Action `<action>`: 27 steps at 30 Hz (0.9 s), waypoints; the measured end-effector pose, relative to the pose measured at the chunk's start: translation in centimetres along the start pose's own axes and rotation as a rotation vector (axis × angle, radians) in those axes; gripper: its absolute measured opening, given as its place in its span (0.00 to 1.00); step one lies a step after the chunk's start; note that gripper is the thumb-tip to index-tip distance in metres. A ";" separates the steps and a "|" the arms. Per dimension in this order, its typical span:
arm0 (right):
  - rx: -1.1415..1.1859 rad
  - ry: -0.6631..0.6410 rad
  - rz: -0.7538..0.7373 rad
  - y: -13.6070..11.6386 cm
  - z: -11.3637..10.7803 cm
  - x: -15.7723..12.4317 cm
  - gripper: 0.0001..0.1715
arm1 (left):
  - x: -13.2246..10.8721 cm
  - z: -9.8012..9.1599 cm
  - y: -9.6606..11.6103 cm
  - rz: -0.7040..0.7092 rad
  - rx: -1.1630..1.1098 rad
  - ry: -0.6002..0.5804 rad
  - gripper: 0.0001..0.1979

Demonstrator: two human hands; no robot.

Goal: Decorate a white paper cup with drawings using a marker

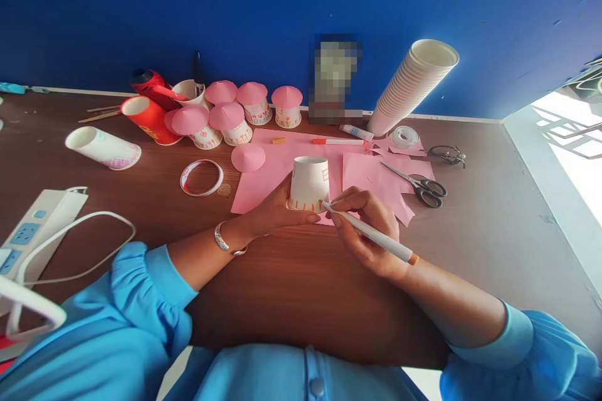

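A white paper cup [309,183], turned upside down, is gripped around its lower side by my left hand [277,207]. Orange and red strokes run along its rim, and small red window outlines show near its sides. My right hand [371,229] is closed around a white marker [376,238] with an orange end; the marker's tip touches the cup close to the rim. Behind the cup lies pink paper [277,166]. A capped red and white marker [338,141] and a small orange cap [279,140] rest on that paper.
Decorated cups with pink cone roofs [226,116] stand at the back, near a loose pink cone [248,158]. A tape roll [202,177] lies to the left. Scissors [418,185], a glue stick [356,132] and a tall cup stack [411,88] are rightward. A power strip [35,225] sits far left.
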State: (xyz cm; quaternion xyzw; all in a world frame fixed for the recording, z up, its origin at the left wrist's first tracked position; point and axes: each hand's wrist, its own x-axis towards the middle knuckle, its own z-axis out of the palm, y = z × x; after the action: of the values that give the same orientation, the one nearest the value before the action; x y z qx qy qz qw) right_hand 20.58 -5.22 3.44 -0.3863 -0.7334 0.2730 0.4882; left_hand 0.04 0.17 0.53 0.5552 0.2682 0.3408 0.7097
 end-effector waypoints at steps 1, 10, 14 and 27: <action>-0.002 0.000 0.001 0.0 0.0 0.0 0.07 | 0.0 0.0 0.0 0.001 0.001 -0.002 0.25; -0.014 -0.008 -0.010 0.0 0.0 -0.1 0.08 | 0.1 -0.1 -0.2 0.021 -0.012 -0.026 0.24; -0.017 -0.019 -0.014 0.0 -0.1 -0.1 0.08 | 0.1 -0.2 -0.3 0.029 -0.024 -0.037 0.23; -0.043 -0.028 -0.040 0.0 -0.1 -0.1 0.08 | 0.2 0.0 -0.1 0.006 -0.034 -0.043 0.21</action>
State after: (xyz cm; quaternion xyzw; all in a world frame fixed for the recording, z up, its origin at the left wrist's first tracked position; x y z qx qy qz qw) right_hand 20.73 -5.30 3.47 -0.3780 -0.7536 0.2525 0.4749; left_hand 0.12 0.33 0.47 0.5511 0.2451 0.3354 0.7237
